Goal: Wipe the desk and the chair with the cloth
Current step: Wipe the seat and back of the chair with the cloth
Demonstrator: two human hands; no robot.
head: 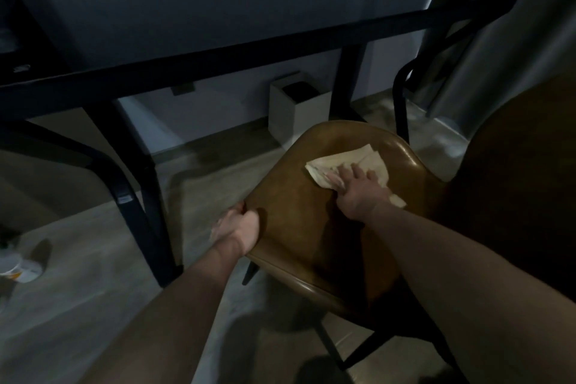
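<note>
Head view is showing a brown chair [299, 227] standing on the floor [78, 290] in front of a dark glass-topped bench [218, 9]. The right hand [358, 188] is lying on a pale cloth [352, 162] on the far right part of the seat, fingers curling into the folds and gripping it against the leather. The left hand [238, 229] is gripping the seat's left edge, its thumb lying on top and its fingers wrapping underneath. The cloth is lying well apart from the left hand. A white box [296, 106] is sitting on the floor under the bench, by the wall. A pale cup [18, 266] is lying at the far left on the floor.
</note>
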